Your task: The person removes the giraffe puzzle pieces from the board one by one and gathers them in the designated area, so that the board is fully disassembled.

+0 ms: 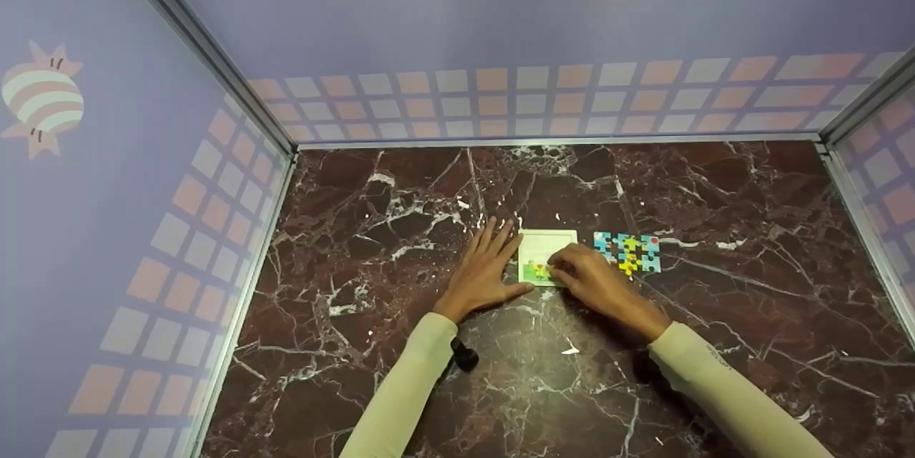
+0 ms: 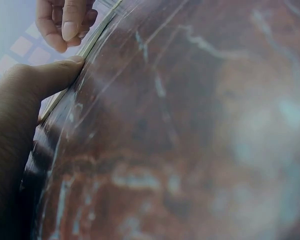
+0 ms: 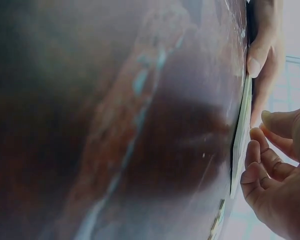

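Left hand [image 1: 482, 274]: fingers spread, thumb touching square cream tray [image 1: 547, 238] at seven o'clock. Right hand [image 1: 592, 278]: fingers bent over four o'clock; grip indiscernible.

Right of the cream tray [image 1: 547, 233], puzzle pieces [image 1: 630, 244] are showing blue and yellow; the dark maroon tabletop [image 1: 529, 401] is displaying white veins.

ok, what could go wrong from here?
The right hand may nudge the tray pieces right next to it. It's also close to the loose pieces and might scatter them. The tray could slide if the left hand, touching its left side, lets up.
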`<state>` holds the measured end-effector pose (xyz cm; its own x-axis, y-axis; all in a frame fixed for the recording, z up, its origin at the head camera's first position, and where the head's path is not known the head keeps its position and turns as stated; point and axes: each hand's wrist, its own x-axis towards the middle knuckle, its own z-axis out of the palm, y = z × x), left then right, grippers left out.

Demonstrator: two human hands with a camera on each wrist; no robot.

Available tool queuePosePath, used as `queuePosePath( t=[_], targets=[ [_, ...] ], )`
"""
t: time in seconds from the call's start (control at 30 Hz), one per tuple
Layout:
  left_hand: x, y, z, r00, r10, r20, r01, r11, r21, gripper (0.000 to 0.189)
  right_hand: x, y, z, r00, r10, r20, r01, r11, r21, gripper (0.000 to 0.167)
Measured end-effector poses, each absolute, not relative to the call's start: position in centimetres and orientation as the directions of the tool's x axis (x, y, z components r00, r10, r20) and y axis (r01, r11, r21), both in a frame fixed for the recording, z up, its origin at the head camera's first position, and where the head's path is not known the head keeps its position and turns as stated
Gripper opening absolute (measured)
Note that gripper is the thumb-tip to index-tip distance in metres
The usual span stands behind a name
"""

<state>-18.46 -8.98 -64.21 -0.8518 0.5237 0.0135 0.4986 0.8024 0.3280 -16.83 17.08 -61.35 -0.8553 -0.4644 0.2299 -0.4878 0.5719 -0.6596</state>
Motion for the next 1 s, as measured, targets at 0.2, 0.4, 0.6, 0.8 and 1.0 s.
queuePosePath(
  t=[0.2,0.4,0.6,0.8,1.0],
  targets=[
    [-18.5,-9.0,-64.2,-0.853,0.521,0.028,0.503,0.806,0.313,0.105,-17.1,16.4,-61.4,-0.839,-0.491,0.235,-0.503,0.534,-0.680,0.015],
    [-18.5,-9.0,-64.3,-0.856,0.517,0.024,0.496,0.807,0.319,0.104,-17.2,15.9,-61.4,-0.825,-0.511,0.241,-0.510,0.492,-0.705,0.020],
    [-18.4,-8.9,-64.3,-0.856,0.516,0.015,0.495,0.812,0.309,0.104,-17.3,15.7,-61.4,-0.824,-0.526,0.210,-0.496,0.490,-0.717,0.022],
    [-18.5,-8.9,-64.5,-0.853,0.520,0.027,0.505,0.813,0.291,0.105,-17.5,15.6,-61.6,-0.828,-0.526,0.196,-0.483,0.491,-0.725,0.021],
    [-18.5,-9.0,-64.5,-0.852,0.523,0.034,0.508,0.808,0.300,0.105,-17.6,15.6,-61.8,-0.822,-0.530,0.209,-0.500,0.495,-0.711,0.022]
  ],
)
